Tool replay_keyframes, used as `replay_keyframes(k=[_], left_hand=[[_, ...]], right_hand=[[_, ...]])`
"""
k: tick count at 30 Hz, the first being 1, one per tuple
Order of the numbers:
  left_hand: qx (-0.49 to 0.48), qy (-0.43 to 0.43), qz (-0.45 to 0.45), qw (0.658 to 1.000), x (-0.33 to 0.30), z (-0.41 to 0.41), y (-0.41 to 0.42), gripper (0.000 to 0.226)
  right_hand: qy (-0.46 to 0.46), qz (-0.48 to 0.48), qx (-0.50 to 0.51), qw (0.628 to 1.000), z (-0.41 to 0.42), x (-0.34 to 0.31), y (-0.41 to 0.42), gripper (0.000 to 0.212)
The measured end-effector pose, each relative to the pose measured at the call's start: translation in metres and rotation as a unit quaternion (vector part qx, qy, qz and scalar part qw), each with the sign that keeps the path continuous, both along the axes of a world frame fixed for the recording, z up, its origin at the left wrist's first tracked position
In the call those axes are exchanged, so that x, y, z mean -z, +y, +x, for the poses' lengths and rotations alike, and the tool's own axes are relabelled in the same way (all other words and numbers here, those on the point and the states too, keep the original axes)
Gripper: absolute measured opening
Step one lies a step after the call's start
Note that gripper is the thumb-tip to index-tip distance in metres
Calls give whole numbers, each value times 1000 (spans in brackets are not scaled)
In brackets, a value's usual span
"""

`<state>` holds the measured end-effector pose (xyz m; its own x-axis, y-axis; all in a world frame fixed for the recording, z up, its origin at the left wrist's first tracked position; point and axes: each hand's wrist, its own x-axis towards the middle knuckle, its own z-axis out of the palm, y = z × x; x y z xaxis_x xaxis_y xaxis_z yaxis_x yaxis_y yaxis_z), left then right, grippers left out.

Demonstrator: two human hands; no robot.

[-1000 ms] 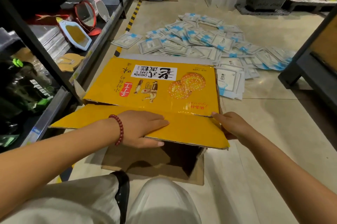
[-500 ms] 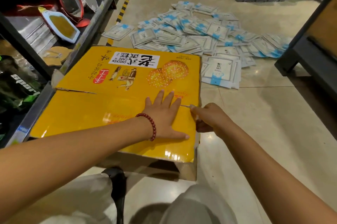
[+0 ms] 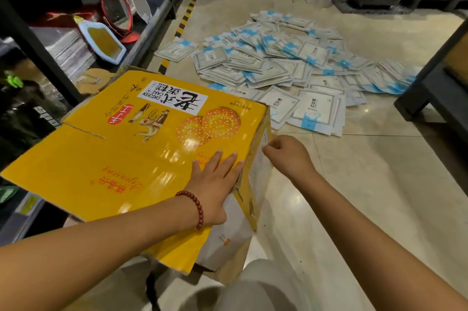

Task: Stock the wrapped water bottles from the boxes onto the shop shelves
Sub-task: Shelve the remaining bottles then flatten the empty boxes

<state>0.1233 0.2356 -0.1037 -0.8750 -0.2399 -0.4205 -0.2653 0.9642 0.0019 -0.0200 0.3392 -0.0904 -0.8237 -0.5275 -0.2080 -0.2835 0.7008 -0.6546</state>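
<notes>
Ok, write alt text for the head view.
A person's left hand presses flat on a yellow cardboard box on a shop floor, while the right hand, fingers curled, meets the box's right edge. Beyond lies a pile of white-and-blue flat packets; shelves stand left.

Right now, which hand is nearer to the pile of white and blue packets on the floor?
Right. The right hand is curled at the yellow box's far right corner, just short of the packets. The left hand lies flat on the box top, further back.
</notes>
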Motion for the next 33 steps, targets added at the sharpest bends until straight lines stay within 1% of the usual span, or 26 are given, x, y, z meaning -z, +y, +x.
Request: replay_keyframes(k=[2,4,5,7,8,10,13,15,19,25,29,33], left_hand=[[18,-6,11,1000,0,5,2,106],[36,-16,26,999,0,10,6,105],[45,-23,33,998,-1,12,7,105],[60,-33,47,997,-3,16,8,105],[65,-35,53,996,-3,17,7,105],[71,-40,58,995,-4,18,3,105],[82,-50,56,994,-4,16,-4,107],[93,-56,55,993,-4,14,-5,107],[132,-70,46,988,-5,14,-12,108],[213,-104,-12,971,-14,16,-49,106],[225,-125,-17,966,-16,15,-66,100],[219,-136,-39,965,-18,19,-82,102]], right_hand=[[44,-9,7,999,-11,2,-9,29],[102,-25,-9,994,-24,7,-22,32],[128,-25,-20,991,-31,11,-28,36],[149,7,-32,988,-43,18,-39,51],[148,34,-37,988,-47,21,-43,57],[133,66,-56,987,-50,29,-45,59],[113,26,-60,991,-51,41,-42,61],[106,19,-52,993,-52,43,-39,63],[125,52,-33,990,-49,43,-30,65],[164,94,18,982,-35,37,-8,56],[139,87,31,986,-28,33,-7,54],[116,78,35,990,-25,30,-18,54]])
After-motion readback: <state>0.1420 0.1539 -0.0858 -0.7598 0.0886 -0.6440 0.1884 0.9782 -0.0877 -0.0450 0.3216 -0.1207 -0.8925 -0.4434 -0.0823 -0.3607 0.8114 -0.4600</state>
